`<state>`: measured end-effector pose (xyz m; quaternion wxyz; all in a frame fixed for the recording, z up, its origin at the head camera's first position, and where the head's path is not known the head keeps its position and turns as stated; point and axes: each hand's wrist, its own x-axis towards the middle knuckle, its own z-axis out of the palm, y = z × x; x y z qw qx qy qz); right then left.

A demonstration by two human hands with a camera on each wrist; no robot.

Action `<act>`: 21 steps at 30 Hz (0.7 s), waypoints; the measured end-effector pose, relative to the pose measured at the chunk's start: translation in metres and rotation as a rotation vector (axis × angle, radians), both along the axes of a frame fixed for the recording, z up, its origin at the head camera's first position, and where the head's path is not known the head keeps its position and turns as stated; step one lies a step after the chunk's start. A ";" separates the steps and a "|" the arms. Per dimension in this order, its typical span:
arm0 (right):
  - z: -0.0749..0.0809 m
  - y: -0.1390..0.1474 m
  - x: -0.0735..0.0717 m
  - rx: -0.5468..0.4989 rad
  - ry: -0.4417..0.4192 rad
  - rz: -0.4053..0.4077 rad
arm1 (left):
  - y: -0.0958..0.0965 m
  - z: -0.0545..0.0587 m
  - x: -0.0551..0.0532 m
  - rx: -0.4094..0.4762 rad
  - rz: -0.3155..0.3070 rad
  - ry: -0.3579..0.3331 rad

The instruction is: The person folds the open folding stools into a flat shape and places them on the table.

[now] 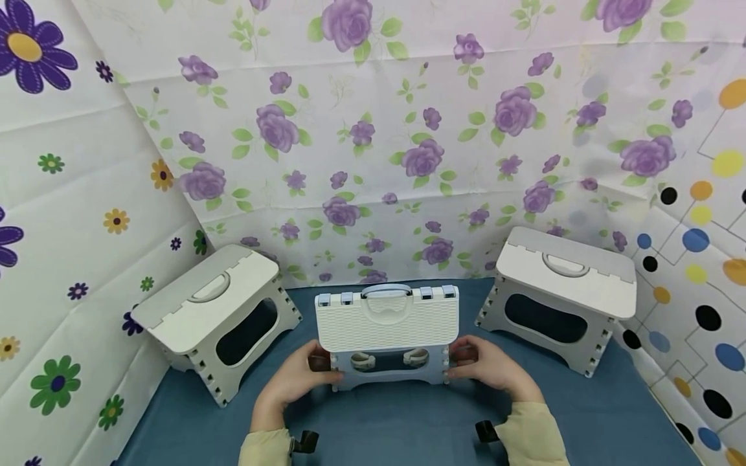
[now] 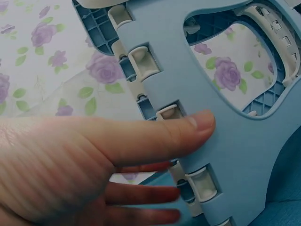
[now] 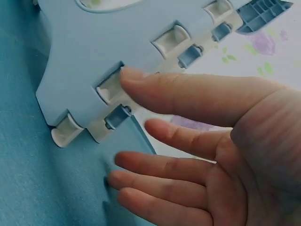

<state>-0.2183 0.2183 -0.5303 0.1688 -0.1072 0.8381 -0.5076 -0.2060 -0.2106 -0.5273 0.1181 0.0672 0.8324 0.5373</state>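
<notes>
In the head view, a small folding step stool point(image 1: 384, 327) stands in the middle, its white woven-textured top tilted toward me and its light-blue leg panel below. A blue carry handle point(image 1: 386, 289) crosses its upper edge. My left hand point(image 1: 303, 374) is at the stool's left side; its thumb lies over the edge of the blue panel point(image 2: 230, 155), while the other fingers reach straight along the hinged side. At the right side is my right hand point(image 1: 486, 366). Its thumb tip touches a white hinge slot point(image 3: 112, 87), and its remaining fingers spread loosely below, apart from the panel.
Two larger white folding stools stand set up, one at the left point(image 1: 204, 304) and one at the right point(image 1: 568, 278). A blue cloth point(image 1: 396, 427) covers the table. Flowered sheeting point(image 1: 373, 129) hangs behind, with patterned sheets on both sides.
</notes>
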 end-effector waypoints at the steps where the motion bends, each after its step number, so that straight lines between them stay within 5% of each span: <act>1: 0.001 0.000 0.000 -0.004 -0.002 -0.013 | 0.001 0.000 0.000 0.007 0.016 0.009; 7: 0.000 -0.008 0.000 -0.058 0.046 0.051 | 0.007 0.001 -0.002 0.065 0.055 0.038; 13: -0.004 -0.018 0.000 -0.028 0.084 0.047 | 0.012 -0.003 -0.004 0.147 -0.004 0.060; 21: -0.006 -0.020 -0.001 -0.013 0.074 0.038 | 0.014 -0.004 -0.002 0.076 -0.053 0.087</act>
